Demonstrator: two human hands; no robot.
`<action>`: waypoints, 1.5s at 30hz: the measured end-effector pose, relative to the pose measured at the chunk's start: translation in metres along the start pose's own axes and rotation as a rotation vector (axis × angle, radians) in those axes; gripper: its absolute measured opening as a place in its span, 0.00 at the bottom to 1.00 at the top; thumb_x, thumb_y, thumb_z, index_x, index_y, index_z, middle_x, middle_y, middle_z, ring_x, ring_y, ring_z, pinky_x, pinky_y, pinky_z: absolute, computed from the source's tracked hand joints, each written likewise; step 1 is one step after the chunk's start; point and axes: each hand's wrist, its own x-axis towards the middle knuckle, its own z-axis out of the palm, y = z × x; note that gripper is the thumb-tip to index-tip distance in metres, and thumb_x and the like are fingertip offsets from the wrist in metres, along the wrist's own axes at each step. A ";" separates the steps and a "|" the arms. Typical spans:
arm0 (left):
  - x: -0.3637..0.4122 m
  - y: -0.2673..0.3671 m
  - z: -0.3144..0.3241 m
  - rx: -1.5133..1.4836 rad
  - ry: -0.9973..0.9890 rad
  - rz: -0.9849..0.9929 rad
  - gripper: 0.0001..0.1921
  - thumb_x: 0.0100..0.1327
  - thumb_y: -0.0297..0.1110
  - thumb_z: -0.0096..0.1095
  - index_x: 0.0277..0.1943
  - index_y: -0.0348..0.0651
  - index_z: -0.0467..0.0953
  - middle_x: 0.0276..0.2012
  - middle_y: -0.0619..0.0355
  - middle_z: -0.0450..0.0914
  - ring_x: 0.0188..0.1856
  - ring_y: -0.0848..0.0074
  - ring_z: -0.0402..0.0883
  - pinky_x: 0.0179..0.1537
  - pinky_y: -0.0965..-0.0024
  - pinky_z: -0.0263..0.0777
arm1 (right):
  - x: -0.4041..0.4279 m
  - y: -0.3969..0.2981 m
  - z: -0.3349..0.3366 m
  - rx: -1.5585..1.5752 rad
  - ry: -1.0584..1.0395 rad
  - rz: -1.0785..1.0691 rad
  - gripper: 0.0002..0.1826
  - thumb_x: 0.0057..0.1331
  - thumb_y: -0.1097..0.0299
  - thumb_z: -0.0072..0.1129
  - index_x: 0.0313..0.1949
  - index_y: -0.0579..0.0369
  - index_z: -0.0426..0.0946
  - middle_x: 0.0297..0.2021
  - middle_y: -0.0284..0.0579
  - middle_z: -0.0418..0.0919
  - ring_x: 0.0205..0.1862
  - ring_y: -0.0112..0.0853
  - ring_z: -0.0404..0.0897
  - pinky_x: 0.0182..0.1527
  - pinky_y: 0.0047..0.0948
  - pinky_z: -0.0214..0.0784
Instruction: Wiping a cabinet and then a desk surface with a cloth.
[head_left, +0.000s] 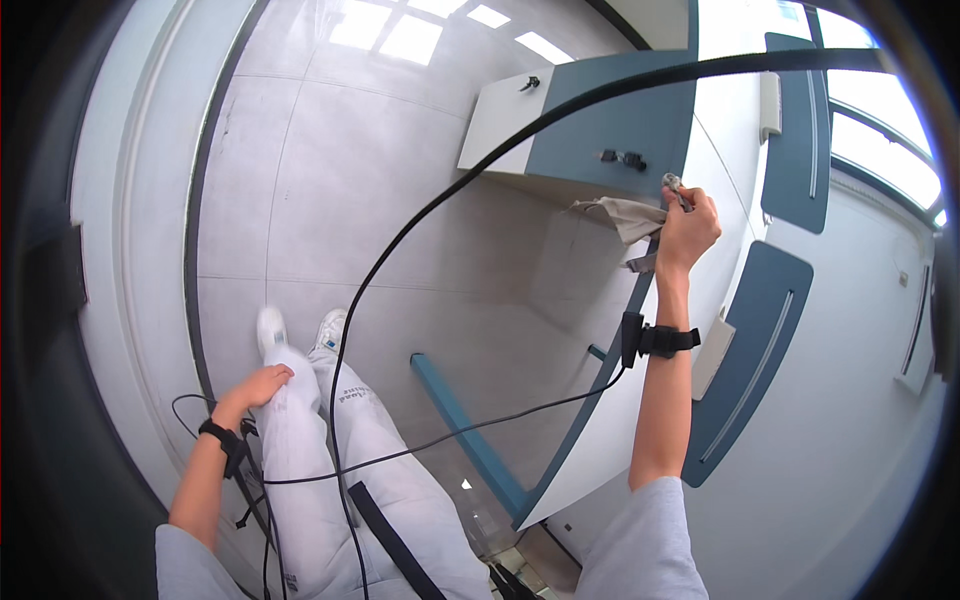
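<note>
My right hand (690, 225) is closed on a bunched part of a beige cloth (632, 217), over the edge of the white desk. The cloth hangs from the fingers past the desk's blue edge, and a crumpled tip of it seems to stick up above the thumb. Just under the hand, a small grey strip (642, 263) shows at the desk edge; what it is I cannot tell. My left hand (264, 384) rests on the trouser leg near the knee, with nothing seen in it. Both wrists wear black straps with cables.
A blue and white cabinet (611, 112) with keys in its locks stands beside the desk (600, 450). Blue divider panels (757, 360) line the desk's far side. A black cable (450, 187) arches across the view. A blue desk leg (465, 431) lies right of my legs.
</note>
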 end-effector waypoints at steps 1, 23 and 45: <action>-0.001 -0.002 0.001 -0.019 0.008 -0.001 0.21 0.68 0.43 0.52 0.56 0.39 0.78 0.54 0.39 0.80 0.58 0.49 0.77 0.60 0.55 0.69 | -0.002 0.000 0.000 0.006 -0.007 -0.018 0.07 0.57 0.74 0.72 0.31 0.61 0.81 0.30 0.45 0.81 0.32 0.39 0.81 0.37 0.37 0.71; -0.025 -0.013 -0.004 0.126 -0.452 -0.623 0.49 0.57 0.66 0.58 0.78 0.54 0.52 0.79 0.44 0.34 0.77 0.43 0.50 0.72 0.42 0.52 | 0.018 -0.068 -0.005 -0.078 0.041 0.029 0.10 0.58 0.75 0.72 0.29 0.63 0.76 0.30 0.45 0.80 0.31 0.37 0.80 0.36 0.36 0.72; 0.026 0.225 -0.297 -0.272 -0.183 -0.436 0.42 0.59 0.65 0.57 0.64 0.34 0.74 0.65 0.41 0.74 0.63 0.52 0.75 0.64 0.58 0.64 | 0.373 -0.160 0.145 -0.084 0.001 -0.093 0.08 0.58 0.72 0.73 0.30 0.62 0.81 0.30 0.44 0.84 0.30 0.34 0.81 0.36 0.35 0.72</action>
